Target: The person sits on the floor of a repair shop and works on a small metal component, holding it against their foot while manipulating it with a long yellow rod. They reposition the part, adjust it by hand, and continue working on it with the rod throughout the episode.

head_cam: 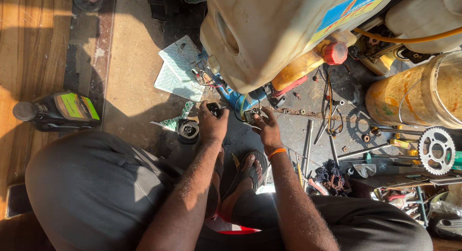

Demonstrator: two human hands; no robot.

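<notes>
Our two forearms: bare, extended forward and down between bent knees, converging slightly. Our left hand (212,123): fingers curled closed, knuckles up, gripping. Our right hand (267,129): fingers bent in a pinch at the fingertips, an orange band at its wrist. Our two hands: near, not touching.
</notes>
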